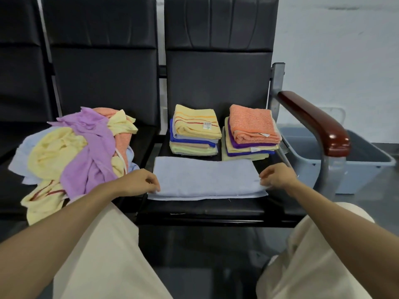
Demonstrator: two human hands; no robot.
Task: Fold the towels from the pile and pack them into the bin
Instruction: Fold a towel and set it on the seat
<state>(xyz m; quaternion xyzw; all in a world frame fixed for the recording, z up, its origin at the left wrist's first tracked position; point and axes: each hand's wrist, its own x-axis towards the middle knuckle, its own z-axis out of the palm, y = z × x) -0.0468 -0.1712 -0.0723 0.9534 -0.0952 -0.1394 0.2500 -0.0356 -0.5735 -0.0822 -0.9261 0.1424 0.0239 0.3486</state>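
On the front of the black seat (205, 209), a light blue towel (205, 178), lying flat and folded into a long band. Left hand (138, 182) at its left end, fingers curled, pinching the edge of the upper layer; right hand (278, 175) at the right end, likewise curled and pinching the cloth there. Just behind the towel, two stacks of folded towels side by side: left stack (194, 134) topped in striped yellow, right stack (252, 130) topped in orange (a white tag showing on each top piece). On the neighbouring seat to the left, the unfolded pile (82, 152), purple, yellow, orange and pale blue tangled together. Grey bin (364, 178) on the floor to the right, beyond the wooden armrest (315, 124), well apart from both hands.
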